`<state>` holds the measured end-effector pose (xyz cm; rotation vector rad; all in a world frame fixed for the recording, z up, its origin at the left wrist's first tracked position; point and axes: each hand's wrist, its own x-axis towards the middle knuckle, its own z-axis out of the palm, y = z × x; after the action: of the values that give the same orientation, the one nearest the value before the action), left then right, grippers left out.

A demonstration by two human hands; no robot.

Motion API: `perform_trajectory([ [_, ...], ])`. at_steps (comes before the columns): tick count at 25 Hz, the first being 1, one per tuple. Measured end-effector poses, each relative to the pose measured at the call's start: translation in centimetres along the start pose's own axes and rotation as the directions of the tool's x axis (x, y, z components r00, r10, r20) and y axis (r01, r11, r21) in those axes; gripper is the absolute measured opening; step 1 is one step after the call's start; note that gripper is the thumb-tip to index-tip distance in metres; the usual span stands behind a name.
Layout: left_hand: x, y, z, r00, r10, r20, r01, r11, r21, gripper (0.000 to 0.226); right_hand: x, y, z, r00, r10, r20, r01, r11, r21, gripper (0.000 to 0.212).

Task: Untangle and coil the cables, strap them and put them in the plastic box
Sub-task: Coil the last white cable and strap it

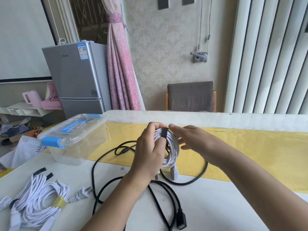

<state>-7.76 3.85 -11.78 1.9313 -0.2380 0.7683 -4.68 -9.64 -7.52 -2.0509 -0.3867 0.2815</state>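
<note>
White table point(216, 205), glossy yellow runner point(250, 147): left hand point(148, 152) grasps round white cable coil point(173, 147); right hand point(195, 137) released, three o'clock

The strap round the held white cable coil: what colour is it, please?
Black: the strap on the white cable coil; the head view shows it best.

The left hand point(150, 152) grips the coiled white cable point(171, 147), with a black strap point(164, 132) wrapped over its top. The right hand point(191, 135), fingers extended, touches the strap. A black cable point(103, 164) lies on the worktop point(216, 205) beneath both hands, with the plastic box point(73, 142) to their left.
</note>
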Motion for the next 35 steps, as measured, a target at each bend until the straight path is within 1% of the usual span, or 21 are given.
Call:
perform_trajectory([
  [1, 0.4, -0.2, -0.1, 0.994, -0.112, 0.007, 0.113, 0.992, -0.054, 0.014, -0.2, 0.1, -0.2, 1.000, 0.006, 0.003, -0.006, 0.995, -0.100, 0.056],
  [2, 0.8, -0.5, -0.4, 0.976, -0.215, 0.018, 0.216, 0.970, -0.110, 0.013, -0.2, 0.2, -0.3, 0.999, -0.032, -0.013, 0.029, 0.978, -0.205, 0.056],
  [3, 1.2, -0.7, -0.6, 0.958, -0.285, 0.032, 0.286, 0.947, -0.145, 0.015, -0.3, 0.2, -0.4, 0.991, -0.128, -0.047, 0.109, 0.952, -0.287, 0.053],
  [4, 1.4, -0.8, -0.9, 0.948, -0.315, 0.046, 0.318, 0.936, -0.151, 0.016, -0.5, 0.0, -0.3, 0.961, -0.257, -0.098, 0.216, 0.926, -0.308, 0.045],
  [6, 1.4, -0.7, -1.2, 0.944, -0.323, 0.066, 0.329, 0.932, -0.148, 0.018, -1.2, -0.5, 0.0, 0.852, -0.500, -0.152, 0.442, 0.845, -0.302, 0.029],
  [7, 1.4, -0.5, -1.2, 0.944, -0.320, 0.073, 0.328, 0.932, -0.153, 0.017, -1.3, -0.5, 0.3, 0.793, -0.592, -0.145, 0.513, 0.777, -0.365, 0.027],
  [8, 1.4, -0.4, -1.2, 0.944, -0.319, 0.081, 0.328, 0.931, -0.159, 0.016, -1.3, -0.5, 0.5, 0.750, -0.650, -0.124, 0.538, 0.708, -0.457, 0.027],
  [9, 1.3, -0.3, -1.2, 0.942, -0.323, 0.088, 0.334, 0.927, -0.170, 0.015, -1.2, -0.4, 0.8, 0.729, -0.676, -0.111, 0.528, 0.658, -0.537, 0.029],
  [10, 1.3, -0.4, -1.2, 0.941, -0.327, 0.093, 0.339, 0.923, -0.181, 0.014, -1.1, -0.2, 1.0, 0.724, -0.679, -0.121, 0.497, 0.635, -0.592, 0.031],
  [12, 1.3, -0.5, -1.1, 0.931, -0.343, 0.123, 0.363, 0.906, -0.216, 0.014, -0.8, 0.1, 1.4, 0.718, -0.672, -0.180, 0.459, 0.652, -0.604, 0.029],
  [13, 1.3, -0.3, -1.2, 0.923, -0.352, 0.155, 0.381, 0.893, -0.240, 0.016, -0.8, 0.2, 1.6, 0.690, -0.698, -0.193, 0.475, 0.637, -0.607, 0.024],
  [15, 1.3, -0.2, -1.2, 0.906, -0.360, 0.222, 0.416, 0.854, -0.313, 0.014, -0.8, 0.4, 2.0, 0.617, -0.770, -0.166, 0.513, 0.552, -0.657, 0.015],
  [17, 1.4, 0.1, -1.4, 0.895, -0.343, 0.285, 0.432, 0.823, -0.369, 0.025, -0.7, 0.5, 2.1, 0.571, -0.806, -0.155, 0.532, 0.507, -0.679, 0.011],
  [19, 1.5, 0.2, -1.5, 0.880, -0.329, 0.341, 0.460, 0.770, -0.443, 0.031, -0.5, 0.6, 1.7, 0.557, -0.813, -0.172, 0.542, 0.513, -0.666, 0.008],
  [21, 1.7, -0.1, -1.6, 0.863, -0.320, 0.391, 0.498, 0.671, -0.550, 0.020, -0.4, 0.6, 0.9, 0.551, -0.813, -0.188, 0.563, 0.528, -0.636, 0.005],
  [23, 1.8, -0.3, -1.8, 0.865, -0.313, 0.392, 0.498, 0.630, -0.596, 0.023, -0.3, 0.7, 0.7, 0.553, -0.818, -0.161, 0.567, 0.511, -0.647, 0.010],
  [26, 1.8, -0.7, -1.7, 0.870, -0.317, 0.377, 0.489, 0.648, -0.584, 0.021, -0.2, 0.8, 1.5, 0.527, -0.850, -0.012, 0.550, 0.352, -0.758, 0.019],
  [28, 1.7, -0.8, -1.6, 0.864, -0.334, 0.378, 0.500, 0.659, -0.562, 0.019, -0.2, 1.1, 1.6, 0.485, -0.869, 0.093, 0.570, 0.234, -0.787, 0.021],
  [29, 1.6, -0.8, -1.5, 0.864, -0.334, 0.376, 0.499, 0.666, -0.554, 0.020, -0.1, 1.1, 1.3, 0.463, -0.878, 0.121, 0.585, 0.200, -0.786, 0.019],
  [31, 1.4, -0.6, -1.4, 0.874, -0.305, 0.379, 0.475, 0.701, -0.532, 0.021, -0.1, 1.2, 0.8, 0.432, -0.895, 0.112, 0.615, 0.201, -0.762, 0.008],
  [35, 1.1, 0.0, -1.1, 0.888, -0.262, 0.377, 0.408, 0.827, -0.386, 0.026, 0.0, 1.6, 0.1, 0.420, -0.905, 0.064, 0.628, 0.239, -0.740, 0.010],
])
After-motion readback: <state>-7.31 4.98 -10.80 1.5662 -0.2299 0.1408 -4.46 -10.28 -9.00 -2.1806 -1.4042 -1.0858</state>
